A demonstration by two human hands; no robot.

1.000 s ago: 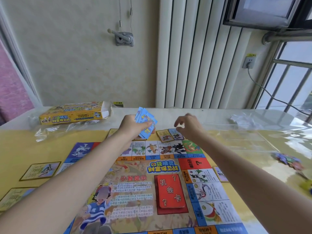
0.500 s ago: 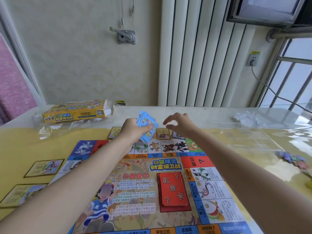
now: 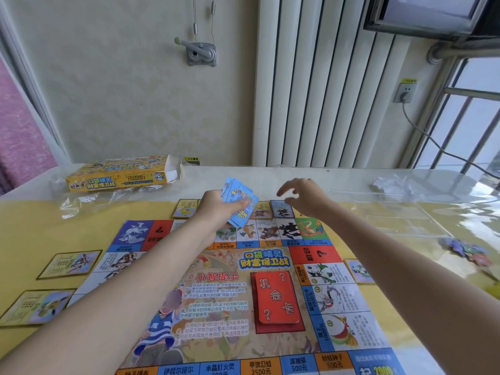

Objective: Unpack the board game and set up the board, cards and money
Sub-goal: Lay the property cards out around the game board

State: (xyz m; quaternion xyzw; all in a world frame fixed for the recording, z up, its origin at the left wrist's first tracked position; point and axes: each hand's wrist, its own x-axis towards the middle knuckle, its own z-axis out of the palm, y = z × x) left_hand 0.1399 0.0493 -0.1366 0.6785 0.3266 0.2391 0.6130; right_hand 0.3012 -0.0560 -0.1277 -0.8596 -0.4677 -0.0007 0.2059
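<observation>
- The game board [image 3: 243, 288] lies flat and unfolded on the yellow table [image 3: 32, 228], its printed squares running round a central picture.
- A red card stack [image 3: 277, 297] sits on the red rectangle printed at the board's centre right.
- The left hand [image 3: 216, 209] grips a fanned blue card deck [image 3: 239, 203] over the board's far edge, thumb across the front and fingers curled behind.
- The right hand [image 3: 305, 197] hovers just right of the deck, fingers loosely spread and bent, holding nothing.
- Three yellow-bordered cards lie beyond the far edge: one [image 3: 186, 209] left of the left hand, one [image 3: 263, 209] partly hidden behind the deck, one [image 3: 281, 208] under the right hand.
- Two more cards [image 3: 71, 263] [image 3: 38, 305] lie off the left edge, another [image 3: 358, 270] off the right edge.
- The yellow game box [image 3: 119, 174] lies on its side at the far left, end flap open; its inside cannot be seen.
- Clear plastic wrap [image 3: 81, 201] lies crumpled in front of the box.
- A small pile of coloured pieces [image 3: 469, 251] sits well apart at the right.
</observation>
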